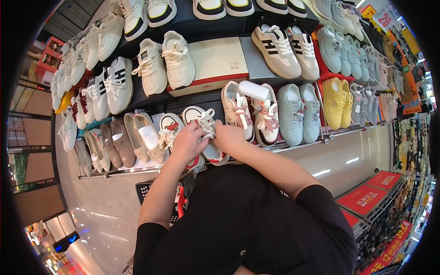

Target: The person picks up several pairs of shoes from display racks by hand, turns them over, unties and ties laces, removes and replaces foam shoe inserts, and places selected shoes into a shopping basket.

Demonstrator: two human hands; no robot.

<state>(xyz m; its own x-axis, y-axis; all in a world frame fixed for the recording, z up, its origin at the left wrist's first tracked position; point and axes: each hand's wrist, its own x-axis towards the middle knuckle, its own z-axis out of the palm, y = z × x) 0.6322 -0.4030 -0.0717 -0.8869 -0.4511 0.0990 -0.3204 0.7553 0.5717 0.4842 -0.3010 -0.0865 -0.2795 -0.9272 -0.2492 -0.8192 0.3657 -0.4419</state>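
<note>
White, flat shoelaces (209,116) bunched on the lower shelf

Head view: taking the white sneaker with red and black trim (189,112) as the clock's centre, it stands on the lower display row, toe toward six, right before the black-clothed torso (238,215). Its matching white-and-red mate (170,123) sits just beside it at nine. The left hand (189,141) comes in from seven and the right hand (228,137) from four; both have fingers bent in, pinching at the shoelaces. Which strand each one grips is hard to tell, since the knuckles cover it.

White sneakers with thick pink laces (240,112) stand near at three, topped by a smooth white roll (254,90). Beige flat shoes with square buckles (134,133) lie farther out at nine; a cream-and-red cardboard box (213,59) rests at twelve.

To handle the laces well, I would draw both sides evenly, keep the strands flat and untwisted, match the loops in size, and pull gently outward toward nine and three, so the light sneaker neither tips nor knocks its neighbours.
</note>
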